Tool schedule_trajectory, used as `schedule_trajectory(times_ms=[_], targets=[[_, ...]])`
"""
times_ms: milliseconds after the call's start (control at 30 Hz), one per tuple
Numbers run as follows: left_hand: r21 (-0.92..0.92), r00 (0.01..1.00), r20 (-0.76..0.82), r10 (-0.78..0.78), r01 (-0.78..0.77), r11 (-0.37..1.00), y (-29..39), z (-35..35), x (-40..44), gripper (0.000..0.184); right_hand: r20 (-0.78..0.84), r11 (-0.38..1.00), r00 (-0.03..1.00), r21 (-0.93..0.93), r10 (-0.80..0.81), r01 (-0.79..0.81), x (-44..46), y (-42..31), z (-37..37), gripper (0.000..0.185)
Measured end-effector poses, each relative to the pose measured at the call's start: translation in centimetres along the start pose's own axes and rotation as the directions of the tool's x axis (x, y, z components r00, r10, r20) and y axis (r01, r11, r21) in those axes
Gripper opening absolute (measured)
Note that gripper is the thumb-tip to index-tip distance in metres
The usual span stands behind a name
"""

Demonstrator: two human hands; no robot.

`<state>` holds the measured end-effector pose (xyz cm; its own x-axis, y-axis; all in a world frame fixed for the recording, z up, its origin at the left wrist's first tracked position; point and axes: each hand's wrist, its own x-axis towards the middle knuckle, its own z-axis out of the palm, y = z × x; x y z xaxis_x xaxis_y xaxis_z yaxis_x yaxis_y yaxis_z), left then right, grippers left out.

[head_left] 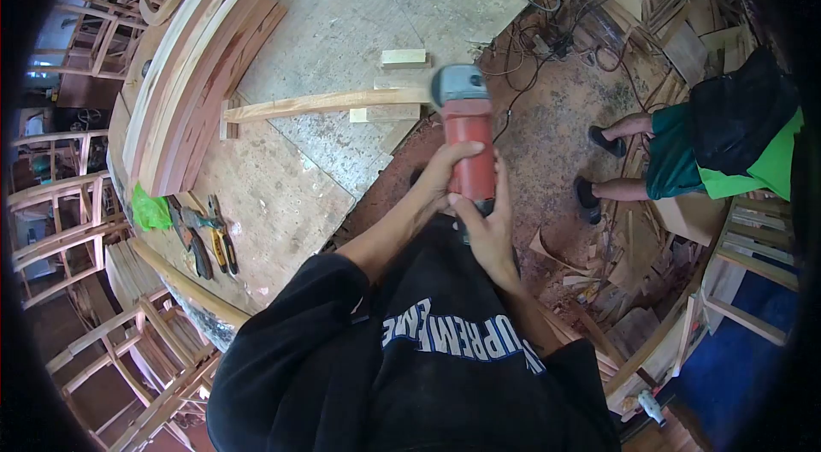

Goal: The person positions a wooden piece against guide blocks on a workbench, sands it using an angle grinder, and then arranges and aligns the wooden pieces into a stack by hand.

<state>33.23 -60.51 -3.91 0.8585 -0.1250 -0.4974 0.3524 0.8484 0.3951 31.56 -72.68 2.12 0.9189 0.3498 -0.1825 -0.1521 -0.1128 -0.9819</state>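
Observation:
A red angle grinder (469, 131) with a grey head is gripped in both hands in front of my body. My left hand (446, 171) wraps the red body from the left side. Lower down, my right hand (489, 217) closes round the rear of the grinder. The grinder's head is at the right end of a slim, slightly curved wooden strip (329, 102); whether the disc touches the wood cannot be made out. Small wooden blocks lie by that strip, one (404, 58) above it and another (385, 114) under its right part.
Curved wooden pieces (201, 80) are stacked on the worktable (282, 221) at left. Pliers (224, 234) and a green plastic scrap (151, 208) lie near its edge. Cables (534, 59) trail over the sawdust-covered floor. A person in green shorts (671, 153) is at right among wood offcuts.

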Motion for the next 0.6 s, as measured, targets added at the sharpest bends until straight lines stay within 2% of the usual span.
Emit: schedule_trajectory(times_ms=[33,67,100,167,233,300,400,533,600], targets=[[0.064,0.999,-0.002,-0.043,0.043,0.997,-0.5,0.4,0.9,0.038,0.006,1.0,1.0,-0.007,-0.002,0.002,-0.1,0.0,-0.7,0.08],[0.142,0.996,-0.014,-0.084,0.085,0.986,-0.8,1.1,1.6,0.038,-0.026,0.985,0.991,0.117,0.134,-0.13,-0.2,-0.1,-1.3,0.077],[0.14,0.997,-0.011,-0.078,0.079,0.987,-1.2,1.9,2.0,0.038,-0.041,0.937,0.963,0.244,0.268,-0.25,-0.2,-0.1,-1.8,0.073],[0.243,0.998,-0.039,-0.043,0.051,0.969,-1.2,4.1,2.2,0.04,-0.067,0.935,0.963,0.268,0.261,-0.235,-0.3,0.5,-2.7,0.072],[0.18,0.999,0.002,-0.037,0.036,0.983,-1.4,4.5,2.3,0.041,-0.098,0.929,0.96,0.295,0.261,-0.223,-0.2,1.0,-3.0,0.07],[0.2,0.998,0.01,-0.055,0.052,0.978,-0.8,4.7,1.5,0.041,-0.114,0.963,0.974,0.21,0.196,-0.169,-0.4,1.2,-2.9,0.069],[0.254,0.999,-0.036,0.003,0.006,0.967,-0.3,3.4,1.5,0.042,-0.054,0.947,0.974,0.249,0.221,-0.201,0.0,-0.9,-1.6,0.07],[0.152,0.998,-0.02,0.053,-0.049,0.987,-0.2,0.9,1.6,0.041,-0.033,0.96,0.968,0.139,0.249,-0.242,0.3,0.3,-0.6,0.072],[0.114,0.998,-0.063,-0.019,0.026,0.993,0.5,-0.5,0.5,0.04,-0.015,0.995,0.998,-0.071,0.064,-0.065,0.3,0.8,0.4,0.076]])
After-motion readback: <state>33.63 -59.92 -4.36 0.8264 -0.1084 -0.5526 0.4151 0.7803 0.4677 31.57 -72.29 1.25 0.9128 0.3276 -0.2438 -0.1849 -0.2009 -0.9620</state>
